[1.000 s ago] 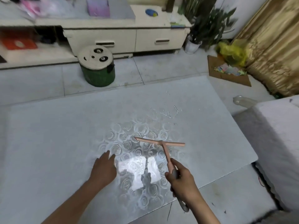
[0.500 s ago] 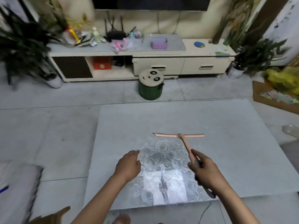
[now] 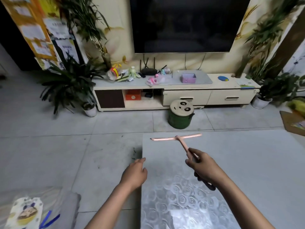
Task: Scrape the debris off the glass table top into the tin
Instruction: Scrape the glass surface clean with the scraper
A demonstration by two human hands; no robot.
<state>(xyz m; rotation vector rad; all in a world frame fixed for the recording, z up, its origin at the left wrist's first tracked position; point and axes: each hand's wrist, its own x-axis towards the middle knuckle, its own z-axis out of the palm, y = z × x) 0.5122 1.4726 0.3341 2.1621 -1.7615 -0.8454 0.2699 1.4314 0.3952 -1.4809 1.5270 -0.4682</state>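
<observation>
pink scraper gripped in right hand, blade beyond it

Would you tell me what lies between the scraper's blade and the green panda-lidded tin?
In the head view, only a bare strip of glass table top, its far edge and floor tile separate the scraper from the tin.

Right hand: fingers curled round the handle of the pink T-shaped scraper. The scraper blade lies roughly parallel to the far edge of the glass table top, close to the far-left corner. Left hand: at the left edge of the table, fingers loosely curled, holding nothing. The green tin, with a panda-face lid, stands on the floor beyond the far edge.
</observation>
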